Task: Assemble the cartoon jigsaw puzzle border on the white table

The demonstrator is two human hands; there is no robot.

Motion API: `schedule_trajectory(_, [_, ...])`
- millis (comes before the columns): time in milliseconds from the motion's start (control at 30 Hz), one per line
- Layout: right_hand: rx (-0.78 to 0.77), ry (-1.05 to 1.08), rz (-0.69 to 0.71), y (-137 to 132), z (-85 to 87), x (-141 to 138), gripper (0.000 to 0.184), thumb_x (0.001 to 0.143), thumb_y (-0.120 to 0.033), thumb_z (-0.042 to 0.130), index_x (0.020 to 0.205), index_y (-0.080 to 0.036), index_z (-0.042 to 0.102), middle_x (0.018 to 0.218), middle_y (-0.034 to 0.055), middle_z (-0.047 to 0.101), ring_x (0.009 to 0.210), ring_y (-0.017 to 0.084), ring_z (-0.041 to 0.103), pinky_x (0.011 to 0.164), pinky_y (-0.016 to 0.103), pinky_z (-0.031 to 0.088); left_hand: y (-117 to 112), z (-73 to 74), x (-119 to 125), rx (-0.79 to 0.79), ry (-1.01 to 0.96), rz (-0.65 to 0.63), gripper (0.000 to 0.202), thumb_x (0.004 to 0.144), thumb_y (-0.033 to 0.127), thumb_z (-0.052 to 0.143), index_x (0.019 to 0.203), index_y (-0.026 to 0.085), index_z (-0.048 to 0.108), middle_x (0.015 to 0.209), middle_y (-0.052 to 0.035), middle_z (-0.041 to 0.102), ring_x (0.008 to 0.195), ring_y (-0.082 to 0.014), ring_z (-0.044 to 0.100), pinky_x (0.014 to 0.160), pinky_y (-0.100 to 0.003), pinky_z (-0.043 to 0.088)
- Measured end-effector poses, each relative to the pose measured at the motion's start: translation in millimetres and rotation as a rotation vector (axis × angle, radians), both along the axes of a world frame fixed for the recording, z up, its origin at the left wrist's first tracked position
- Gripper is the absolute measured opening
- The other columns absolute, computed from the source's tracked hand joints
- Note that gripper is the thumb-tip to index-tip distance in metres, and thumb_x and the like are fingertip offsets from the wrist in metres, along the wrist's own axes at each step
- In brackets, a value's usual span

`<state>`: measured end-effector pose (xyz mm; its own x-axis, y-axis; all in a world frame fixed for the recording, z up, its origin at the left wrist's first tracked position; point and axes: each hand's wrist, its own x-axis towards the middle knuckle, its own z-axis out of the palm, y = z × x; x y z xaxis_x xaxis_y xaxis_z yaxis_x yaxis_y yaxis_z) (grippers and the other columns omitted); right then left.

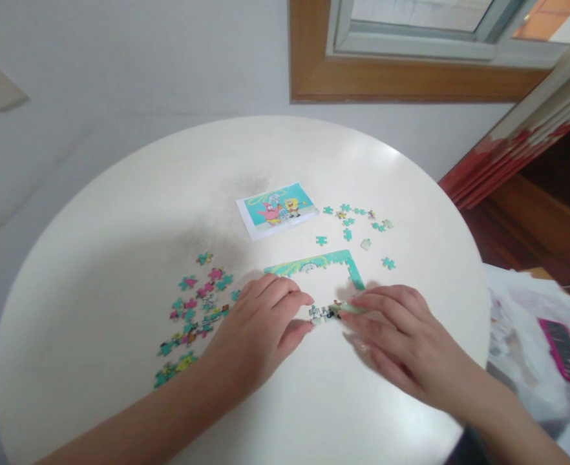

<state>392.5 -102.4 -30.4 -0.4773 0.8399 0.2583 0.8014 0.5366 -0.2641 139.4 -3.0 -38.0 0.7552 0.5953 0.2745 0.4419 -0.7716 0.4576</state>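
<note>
A small cluster of joined puzzle pieces (322, 314) lies flat on the white tabletop just below the middle of the frame. It is mottled grey, white and dark. The fingertips of the left hand (260, 329) touch its left edge. On its right sits a pale green piece (350, 309), also flat, pressed under the fingertips of the right hand (401, 336). Just above them lies an assembled border strip (314, 263), teal with pale swirls. It forms an L, with a long top run and a short leg dropping down its right end towards the pale green piece.
</note>
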Motion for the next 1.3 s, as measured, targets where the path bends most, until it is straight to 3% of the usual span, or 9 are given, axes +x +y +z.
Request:
schedule_trajectory(133, [0.006,-0.076,0.023,3.1,-2.4,-4.3,0.048,0.097,-0.032,0.058,0.143,-0.020,0.053,0.149,0.0088,0.051,0.136,0.029,0.039,0.111,0.047,0.029,0.9,-1.6,-0.2,-0.022,0.007,0.001,0.018,0.088,0.016,0.071,0.104,0.020,0.064,0.099,-0.0026,0.064,0.096,-0.0232,0.055,0.086,-0.039,0.042])
schedule_trajectory(300, [-0.018,-0.080,0.021,3.5,-4.1,-4.5,0.046,0.099,-0.036,0.054,0.143,-0.022,0.054,0.154,0.0049,0.048,0.139,0.027,0.038,0.114,0.045,0.026,1.0,-2.5,1.9,-0.036,-0.016,0.015,0.016,0.088,0.015,0.070,0.102,0.020,0.064,0.097,-0.0023,0.063,0.095,-0.0222,0.055,0.086,-0.038,0.042])
schedule_trajectory(833, [-0.007,-0.089,0.014,3.9,-4.4,-6.4,0.043,0.101,-0.037,0.052,0.141,-0.023,0.056,0.151,0.0015,0.053,0.139,0.025,0.041,0.113,0.043,0.026,3.6,4.1,7.3,-0.027,0.044,0.038,0.018,0.085,0.018,0.075,0.099,0.022,0.064,0.099,-0.0006,0.063,0.100,-0.0216,0.053,0.089,-0.037,0.036])
schedule_trajectory(1200, [-0.039,-0.094,0.026,6.0,-2.8,-7.4,0.041,0.100,-0.032,0.052,0.140,-0.023,0.056,0.154,-0.0004,0.049,0.149,0.025,0.031,0.119,0.046,0.025,10.1,7.0,6.1,-0.046,0.112,0.016,0.017,0.086,0.022,0.074,0.099,0.025,0.064,0.101,0.0000,0.064,0.101,-0.0222,0.054,0.089,-0.038,0.037])
schedule_trajectory(1300, [-0.053,-0.088,0.039,5.3,-2.2,-6.6,0.044,0.099,-0.030,0.053,0.143,-0.022,0.054,0.152,0.0021,0.052,0.151,0.025,0.027,0.124,0.050,0.018,11.7,6.5,6.8,-0.042,0.118,0.010,0.017,0.086,0.026,0.075,0.099,0.025,0.064,0.102,-0.0004,0.065,0.101,-0.0228,0.055,0.089,-0.039,0.038])
